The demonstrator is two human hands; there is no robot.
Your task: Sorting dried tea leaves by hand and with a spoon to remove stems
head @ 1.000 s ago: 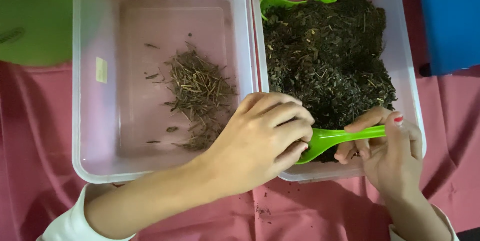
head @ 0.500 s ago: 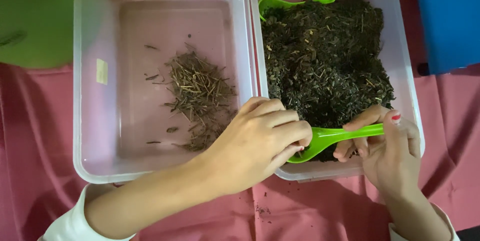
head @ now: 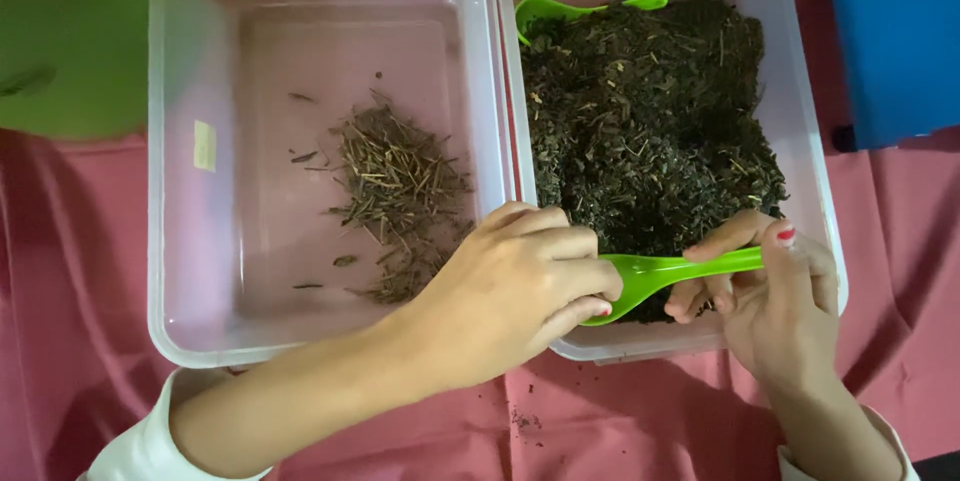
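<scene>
- Landmark: the right tub (head: 810, 141), a clear plastic box on a pink cloth (head: 60, 321). All positions below refer to this tub.
- Contents: dark dried leaf litter (head: 650, 131) fills most of the tub. A second green spoon (head: 570, 9) lies at the far rim, partly buried.
- Right hand (head: 775, 311): at the near rim, fingers closed around the handle end of a green spoon (head: 665, 276), thumb pressed on top.
- Left hand (head: 515, 296): reaches across the near left corner, fingers curled over the spoon's bowl. Whether they pinch any material cannot be told; the fingertips are hidden.
- Spoon position: held level just above the near rim, bowl pointing toward the left tub (head: 180, 271).
- Left tub: touching the right tub's left wall, holding a small heap of pale stems (head: 400, 191).
- Risk, spillage: a tilt of the spoon over the rim would likely drop material on the cloth; crumbs (head: 525, 421) already lie there, near side.
- Risk, mixing: a loose pinch over the join between tubs could let dark leaf fall among the stems.
- Risk, tipping: wrist pressure on the near rim could rock the tub.
</scene>
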